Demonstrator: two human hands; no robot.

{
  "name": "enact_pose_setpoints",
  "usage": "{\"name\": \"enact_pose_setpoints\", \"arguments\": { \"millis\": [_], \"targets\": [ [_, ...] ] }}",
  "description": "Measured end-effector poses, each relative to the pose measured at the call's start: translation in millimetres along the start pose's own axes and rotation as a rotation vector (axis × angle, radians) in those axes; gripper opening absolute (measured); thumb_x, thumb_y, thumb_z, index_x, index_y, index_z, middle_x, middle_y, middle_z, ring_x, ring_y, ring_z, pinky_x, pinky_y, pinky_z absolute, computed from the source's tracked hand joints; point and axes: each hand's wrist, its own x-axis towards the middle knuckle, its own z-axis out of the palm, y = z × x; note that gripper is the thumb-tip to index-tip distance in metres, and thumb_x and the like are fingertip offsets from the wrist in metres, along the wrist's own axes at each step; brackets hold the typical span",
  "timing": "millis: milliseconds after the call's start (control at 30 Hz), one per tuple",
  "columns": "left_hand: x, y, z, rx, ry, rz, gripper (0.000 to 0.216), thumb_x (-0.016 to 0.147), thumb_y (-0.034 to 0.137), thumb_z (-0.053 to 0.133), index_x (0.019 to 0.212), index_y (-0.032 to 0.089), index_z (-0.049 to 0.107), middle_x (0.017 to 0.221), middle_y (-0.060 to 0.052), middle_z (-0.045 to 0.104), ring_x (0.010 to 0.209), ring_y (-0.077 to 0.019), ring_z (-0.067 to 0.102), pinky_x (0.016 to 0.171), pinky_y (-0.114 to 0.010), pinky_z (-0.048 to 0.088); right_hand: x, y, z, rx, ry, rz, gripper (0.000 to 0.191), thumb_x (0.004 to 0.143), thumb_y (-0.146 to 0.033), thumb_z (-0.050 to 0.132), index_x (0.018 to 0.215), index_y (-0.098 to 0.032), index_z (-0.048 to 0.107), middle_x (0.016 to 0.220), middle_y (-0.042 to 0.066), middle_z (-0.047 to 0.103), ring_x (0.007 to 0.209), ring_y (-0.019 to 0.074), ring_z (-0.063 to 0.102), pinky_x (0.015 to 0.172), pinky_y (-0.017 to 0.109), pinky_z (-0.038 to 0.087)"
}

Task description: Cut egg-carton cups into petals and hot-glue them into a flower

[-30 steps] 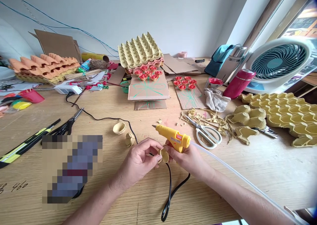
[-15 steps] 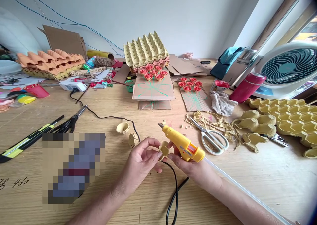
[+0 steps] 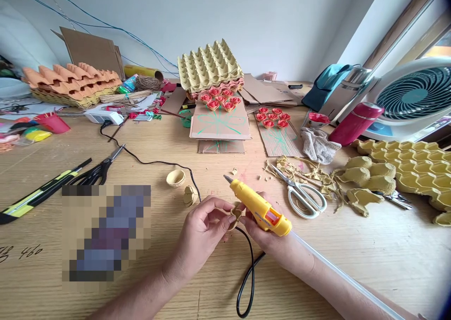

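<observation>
My left hand (image 3: 200, 233) pinches a small tan egg-carton petal piece (image 3: 235, 215) between thumb and fingers. My right hand (image 3: 273, 240) grips a yellow glue gun (image 3: 259, 207) whose nozzle points up and to the left, and its fingertips also touch the petal piece. A clear glue stick (image 3: 338, 273) runs back from the gun along my right forearm. The gun's black cord (image 3: 248, 273) loops toward the table's near edge. Two more cut carton cups (image 3: 175, 177) (image 3: 190, 195) lie just left of my hands.
White-handled scissors (image 3: 303, 195) lie among carton scraps on the right, black scissors (image 3: 97, 172) and a yellow-black knife (image 3: 35, 199) on the left. Red paper roses (image 3: 220, 99) sit on cardboard at the back, below stacked egg trays (image 3: 209, 66). A fan (image 3: 408, 94), red bottle (image 3: 354, 122) and yellow trays (image 3: 416, 158) stand right.
The glue gun has tilted, its nozzle swinging up and left while its rear dropped toward my right wrist. Both hands stay together on the petal piece.
</observation>
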Motion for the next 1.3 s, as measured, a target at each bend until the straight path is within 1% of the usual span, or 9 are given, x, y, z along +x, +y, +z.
{"name": "enact_pose_setpoints", "arguments": {
  "millis": [67,100,233,300,500,733,933,1100,1300],
  "targets": [
    [1,-5,0,0.034,0.018,0.028,0.014,0.085,0.030,0.074,0.090,0.018,0.069,0.082,-0.001,0.064,0.062,-0.0115,0.063,0.043,-0.016,0.052,-1,2,1,0.023,-0.002,0.005,0.006,0.088,-0.024,0.061,0.090,-0.023,0.055,0.082,0.000,0.065,0.073,0.0166,0.061,0.071,0.033,0.048],
    [2,-7,0,0.049,0.036,0.047,0.012,0.085,0.029,0.074,0.090,0.019,0.069,0.080,-0.001,0.065,0.061,-0.0113,0.063,0.044,-0.017,0.053,-1,3,1,0.035,-0.002,0.011,0.006,0.088,-0.024,0.061,0.089,-0.023,0.055,0.081,0.000,0.066,0.074,0.0169,0.062,0.071,0.033,0.048],
    [7,-14,2,0.154,0.115,0.163,0.007,0.082,0.020,0.074,0.089,0.019,0.073,0.080,-0.001,0.070,0.068,-0.0127,0.067,0.061,-0.021,0.058,1,10,3,0.020,0.015,0.049,0.006,0.088,-0.023,0.060,0.087,-0.023,0.054,0.080,-0.001,0.064,0.080,0.0189,0.063,0.074,0.034,0.048],
    [10,-16,2,0.223,0.126,0.194,0.008,0.081,0.017,0.073,0.089,0.019,0.074,0.081,-0.002,0.072,0.070,-0.0132,0.067,0.063,-0.022,0.058,2,14,4,-0.005,0.011,0.063,0.006,0.089,-0.023,0.060,0.087,-0.023,0.054,0.080,-0.001,0.064,0.081,0.0188,0.062,0.073,0.033,0.048],
    [13,-19,4,0.278,0.096,0.121,0.011,0.081,0.016,0.071,0.091,0.017,0.075,0.085,-0.005,0.076,0.072,-0.0156,0.070,0.064,-0.025,0.060,4,21,6,-0.073,0.015,0.070,0.009,0.088,-0.025,0.065,0.088,-0.023,0.056,0.080,-0.001,0.065,0.070,0.0162,0.060,0.061,0.029,0.046],
    [13,-20,5,0.306,0.101,0.108,0.011,0.082,0.013,0.067,0.090,0.018,0.072,0.084,-0.004,0.073,0.070,-0.0148,0.068,0.062,-0.025,0.059,4,25,5,-0.073,-0.016,0.094,0.013,0.085,-0.019,0.067,0.093,-0.023,0.057,0.083,-0.002,0.065,0.073,0.0156,0.063,0.064,0.029,0.048],
    [13,-21,7,0.287,0.103,0.134,0.009,0.082,0.012,0.066,0.088,0.018,0.070,0.085,-0.003,0.070,0.070,-0.0133,0.066,0.060,-0.022,0.058,2,21,3,-0.044,-0.063,0.115,0.015,0.086,-0.020,0.066,0.097,-0.023,0.057,0.087,-0.001,0.068,0.076,0.0162,0.066,0.068,0.029,0.050],
    [11,-20,7,0.294,0.095,0.141,0.011,0.083,0.011,0.064,0.089,0.017,0.071,0.087,-0.004,0.071,0.071,-0.0140,0.068,0.062,-0.023,0.060,2,19,5,-0.056,-0.034,0.108,0.014,0.085,-0.020,0.067,0.093,-0.023,0.056,0.085,-0.001,0.068,0.075,0.0164,0.066,0.068,0.029,0.050],
    [8,-19,5,0.300,0.075,0.174,0.013,0.087,0.012,0.064,0.091,0.019,0.074,0.088,-0.005,0.074,0.081,-0.0171,0.072,0.067,-0.025,0.062,2,14,4,-0.083,-0.027,0.060,0.012,0.087,-0.023,0.066,0.087,-0.023,0.053,0.078,-0.002,0.063,0.069,0.0152,0.060,0.063,0.027,0.048]
  ]
}}
